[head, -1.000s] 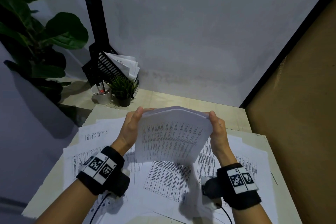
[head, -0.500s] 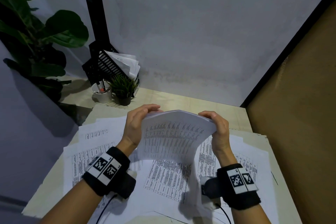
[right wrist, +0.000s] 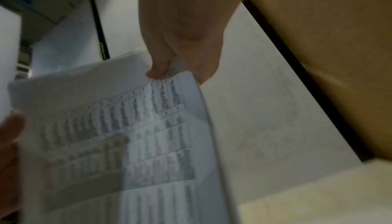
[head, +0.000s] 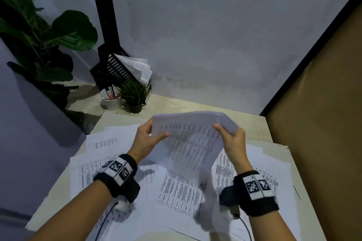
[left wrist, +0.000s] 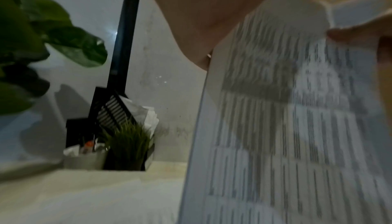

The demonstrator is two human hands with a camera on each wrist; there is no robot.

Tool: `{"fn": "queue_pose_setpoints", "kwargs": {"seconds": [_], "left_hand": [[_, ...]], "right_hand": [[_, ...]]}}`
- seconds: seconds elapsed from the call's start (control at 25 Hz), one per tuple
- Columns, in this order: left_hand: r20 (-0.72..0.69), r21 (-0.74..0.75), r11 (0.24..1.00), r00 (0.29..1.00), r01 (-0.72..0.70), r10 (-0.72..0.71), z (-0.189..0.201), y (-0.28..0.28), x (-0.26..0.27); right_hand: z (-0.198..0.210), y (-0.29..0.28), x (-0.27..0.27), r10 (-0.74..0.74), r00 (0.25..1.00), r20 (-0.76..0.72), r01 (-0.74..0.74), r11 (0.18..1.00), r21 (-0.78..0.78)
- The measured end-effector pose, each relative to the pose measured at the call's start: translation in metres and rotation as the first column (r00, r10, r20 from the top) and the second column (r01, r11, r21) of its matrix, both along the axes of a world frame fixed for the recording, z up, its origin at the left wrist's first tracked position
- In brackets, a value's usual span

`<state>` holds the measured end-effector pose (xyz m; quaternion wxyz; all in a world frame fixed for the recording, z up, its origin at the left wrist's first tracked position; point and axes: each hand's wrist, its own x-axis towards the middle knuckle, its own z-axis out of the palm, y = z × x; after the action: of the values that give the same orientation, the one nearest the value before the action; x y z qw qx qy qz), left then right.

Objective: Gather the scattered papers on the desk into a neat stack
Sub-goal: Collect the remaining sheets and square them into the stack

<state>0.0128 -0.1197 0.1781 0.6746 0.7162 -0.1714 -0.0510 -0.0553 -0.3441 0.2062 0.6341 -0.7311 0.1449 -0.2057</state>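
Note:
A stack of printed sheets [head: 188, 143] hangs above the desk, held near upright by its top corners. My left hand [head: 150, 135] pinches the top left corner, thumb on the printed face. My right hand [head: 229, 133] grips the top right corner, where the sheets curl over. In the left wrist view the stack [left wrist: 286, 127] fills the right half, blurred. The right wrist view shows the thumb and fingers of my right hand [right wrist: 163, 71] pinching the stack's [right wrist: 131, 135] edge. Several loose printed papers [head: 180, 191] lie spread over the desk [head: 254, 125] beneath.
At the back left corner stand a black paper rack [head: 117, 68] with sheets in it, a white pen cup [head: 110, 100] and a small potted grass plant [head: 135, 96]. A large leafy plant [head: 39, 31] is at the left. A brown panel [head: 323, 123] borders the right side.
Both hands moved from flat along the stack's side edges to pinching its top corners. The stack has been lifted and swung, its lower edge now blurred with motion.

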Motion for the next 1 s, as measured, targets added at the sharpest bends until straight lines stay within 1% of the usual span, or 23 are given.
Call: {"fn": "queue_pose_setpoints", "kwargs": {"seconds": [0.08,0.16,0.2,0.28,0.36,0.44,0.48,0.56,0.64,0.76,0.84,0.96,1.0], "left_hand": [[-0.074,0.021,0.998,0.996,0.052,-0.050,0.005,0.008,0.006],[-0.096,-0.012,0.996,0.991,0.088,-0.089,0.014,0.011,0.006],[-0.096,-0.036,0.997,0.993,0.064,-0.067,0.018,0.012,0.004],[-0.094,-0.091,0.996,0.995,-0.021,0.012,0.022,0.014,-0.003],[-0.096,-0.107,0.994,0.995,-0.037,0.027,0.024,0.015,-0.014],[-0.116,-0.110,0.993,0.993,-0.040,0.027,0.024,0.012,-0.024],[-0.137,-0.103,0.993,0.990,-0.049,0.035,0.025,0.012,-0.028],[-0.124,-0.081,0.996,0.992,-0.038,0.028,0.022,0.013,-0.031],[-0.152,-0.047,0.999,0.988,-0.020,0.012,0.016,0.016,-0.036],[-0.282,0.020,0.999,0.958,-0.039,0.043,-0.002,0.018,-0.043],[-0.304,0.042,0.996,0.949,-0.076,0.085,0.001,0.016,-0.046],[-0.238,0.013,0.988,0.960,-0.151,0.150,0.014,0.017,-0.043],[-0.225,0.010,0.988,0.962,-0.156,0.155,0.013,0.017,-0.042]], "right_hand": [[0.023,-0.004,0.000,0.047,0.995,0.089,-0.048,0.999,0.008],[0.037,-0.006,0.001,0.093,0.985,0.148,-0.096,0.995,0.017],[0.037,-0.007,0.003,0.113,0.984,0.140,-0.117,0.993,0.019],[0.030,-0.001,0.001,0.172,0.984,0.049,-0.172,0.985,-0.007],[0.017,0.010,-0.005,0.203,0.979,-0.027,-0.203,0.979,-0.027],[0.008,0.021,-0.008,0.186,0.983,-0.014,-0.186,0.982,-0.021],[0.003,0.026,-0.010,0.165,0.986,0.005,-0.165,0.986,-0.001],[-0.008,0.032,-0.016,0.133,0.991,0.008,-0.133,0.990,0.044],[-0.026,0.037,-0.023,0.154,0.986,-0.071,-0.147,0.985,0.093],[-0.045,0.046,-0.034,0.170,0.963,-0.211,-0.150,0.983,0.105],[-0.042,0.047,-0.033,0.147,0.970,-0.194,-0.124,0.984,0.127],[-0.035,0.042,-0.027,0.151,0.984,-0.090,-0.139,0.981,0.135],[-0.038,0.041,-0.028,0.153,0.984,-0.090,-0.139,0.980,0.142]]}}
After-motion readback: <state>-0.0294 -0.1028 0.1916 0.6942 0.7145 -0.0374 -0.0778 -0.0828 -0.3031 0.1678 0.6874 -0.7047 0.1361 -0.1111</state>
